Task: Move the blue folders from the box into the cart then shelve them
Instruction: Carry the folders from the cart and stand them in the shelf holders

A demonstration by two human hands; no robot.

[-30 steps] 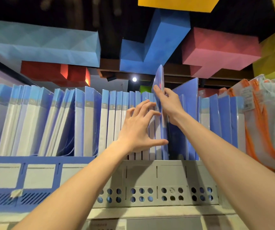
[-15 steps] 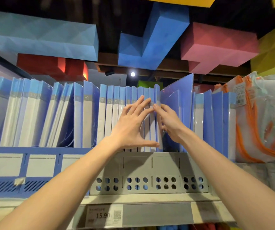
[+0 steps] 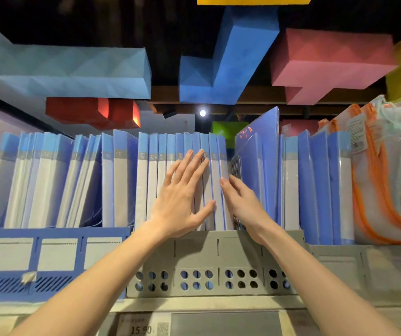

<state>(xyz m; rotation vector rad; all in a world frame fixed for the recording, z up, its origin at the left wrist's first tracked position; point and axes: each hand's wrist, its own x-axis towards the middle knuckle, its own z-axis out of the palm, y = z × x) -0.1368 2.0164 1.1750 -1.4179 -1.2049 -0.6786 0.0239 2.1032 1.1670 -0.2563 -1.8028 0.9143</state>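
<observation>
Left hand [image 3: 182, 202]: laid flat, released, on centre-frame blue folders [image 3: 160, 185]; row steadied.
Right hand [image 3: 245, 204]: set against end folder [image 3: 220, 163]; grip cannot be told.

Under my left fingers [image 3: 193, 166] the folders [image 3: 160, 190] show white spines capped light blue with a grey band. Just right of my right fingers [image 3: 237, 187] stands a plain blue cover [image 3: 262, 151]. Below my fingers the grey rack [image 3: 194, 251] is punched with round holes. Leftward, a blue rack [image 3: 49, 232] has slatted vents. Far right are orange-trimmed clear pouches [image 3: 388, 202].
</observation>
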